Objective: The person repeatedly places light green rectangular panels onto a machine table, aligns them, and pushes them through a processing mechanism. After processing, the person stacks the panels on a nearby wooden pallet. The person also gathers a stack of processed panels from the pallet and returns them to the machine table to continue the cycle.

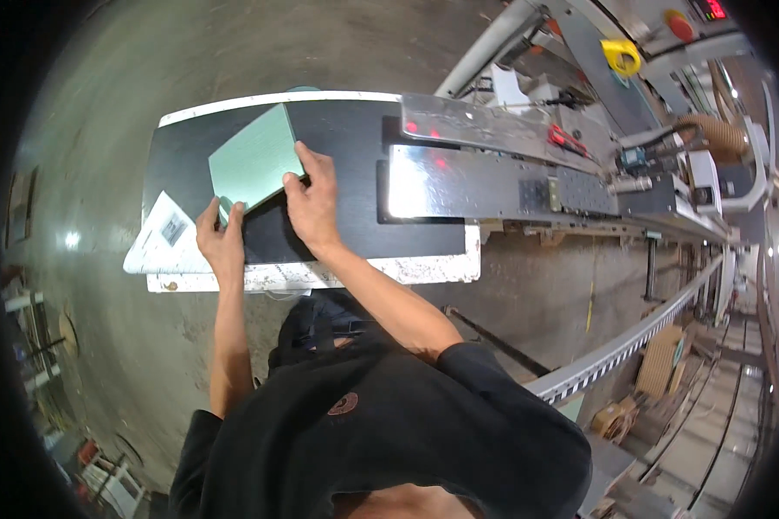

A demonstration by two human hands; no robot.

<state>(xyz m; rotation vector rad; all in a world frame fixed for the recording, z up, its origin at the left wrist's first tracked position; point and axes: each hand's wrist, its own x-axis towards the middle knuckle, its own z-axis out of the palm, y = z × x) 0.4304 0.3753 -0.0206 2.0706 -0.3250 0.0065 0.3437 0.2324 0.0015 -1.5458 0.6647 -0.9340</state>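
A pale green rectangular panel (255, 163) is held tilted above a dark-topped table (346, 130). My left hand (222, 238) grips its near left corner, thumb and fingers on either side of the edge. On the right edge my right hand (313, 195) has closed, with the thumb near the lower corner and fingers further up. The panel's underside is hidden. Left of my left hand, a white printed sheet of paper (166, 235) lies at the table's corner, partly hanging past the edge.
A machine with a shiny metal bed (459, 183) overlaps the table's right end. On the machine lies a red-handled tool (568, 140); a yellow ring-shaped part (621, 57) and a red button (679, 26) sit higher up. A long rail (632, 346) runs along the lower right.
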